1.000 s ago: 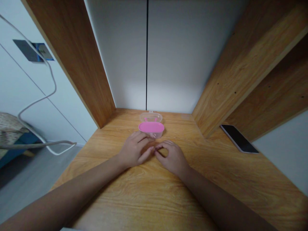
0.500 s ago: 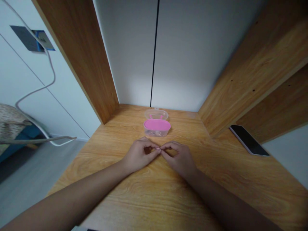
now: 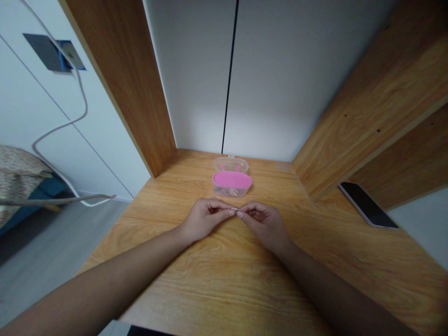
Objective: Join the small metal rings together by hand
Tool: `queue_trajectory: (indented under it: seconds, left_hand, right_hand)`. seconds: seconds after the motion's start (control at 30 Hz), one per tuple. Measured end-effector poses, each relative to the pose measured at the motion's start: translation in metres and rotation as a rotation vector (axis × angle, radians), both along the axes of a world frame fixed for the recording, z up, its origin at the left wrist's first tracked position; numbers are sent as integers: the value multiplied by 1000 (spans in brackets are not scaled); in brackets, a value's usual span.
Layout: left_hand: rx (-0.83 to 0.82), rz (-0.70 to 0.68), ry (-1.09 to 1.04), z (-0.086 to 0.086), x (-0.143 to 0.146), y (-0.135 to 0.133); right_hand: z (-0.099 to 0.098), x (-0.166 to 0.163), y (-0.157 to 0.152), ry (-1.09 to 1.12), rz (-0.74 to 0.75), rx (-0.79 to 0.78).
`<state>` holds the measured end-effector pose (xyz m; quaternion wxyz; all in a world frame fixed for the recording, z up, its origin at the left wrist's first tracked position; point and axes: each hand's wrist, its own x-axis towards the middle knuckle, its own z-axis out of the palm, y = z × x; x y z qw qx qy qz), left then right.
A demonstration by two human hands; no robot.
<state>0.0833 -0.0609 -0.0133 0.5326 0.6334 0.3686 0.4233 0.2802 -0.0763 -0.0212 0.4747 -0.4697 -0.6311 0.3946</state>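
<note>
Near edge: A pale and black object (image 3: 147,331), cut off by the frame and hard to identify, sits at the bottom.
Tabletop: A wood-grain tabletop (image 3: 196,289) spreads beneath both forearms.
Hands: The left hand (image 3: 203,220) and right hand (image 3: 269,226) meet fingertip to fingertip, each in a narrow pinch, sharing one small piece (image 3: 234,210).
Small piece: Held between the two pinches, just in front of the box, it shows thin, loop-like outlines; its exact form is too small to tell.
Progress: The piece is in hand and the box's lid is open, so the handling appears under way; the piece has not been set down, and how much work remains cannot be judged.
Box: An oval clear plastic box (image 3: 232,192) with a pink inner cover (image 3: 232,179) shows indistinct small contents through its wall.
Lid: The clear lid (image 3: 241,163), with pink parts, lies behind it.
Right side: A dark-screened smartphone (image 3: 367,205) lies well apart from the hands.
Backdrop: White panels (image 3: 196,84) meet at a dark seam.
</note>
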Motion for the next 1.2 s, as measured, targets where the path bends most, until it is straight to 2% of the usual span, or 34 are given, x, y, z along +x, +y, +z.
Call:
queue_trajectory:
  seconds: [0.2,0.3,0.47,0.57,0.73,0.9,1.07,1.2]
  left_hand:
    - [-290,113,-360,1,0,3]
    - [-380,106,-478,3,0,4]
    - [-395,80,-462,2,1,3]
    - [-323,73,-356,1,1,1]
    - [-103,15,-107,3,2,-5]
    - [28,0,-33,5,3,-8]
    - [96,2,17,4,1,-8]
    - [100,25,23,2,2,-8]
  right_hand:
    - [4,9,11,477,-28,-212]
    - [8,12,12,553,-33,-260]
    - [8,12,11,566,-9,-267]
    - [5,10,9,507,-11,-216]
    - [3,2,-3,278,57,-28]
    - [4,-1,-8,87,63,109]
    - [5,2,-7,-124,10,241]
    - [8,2,-9,-189,31,325]
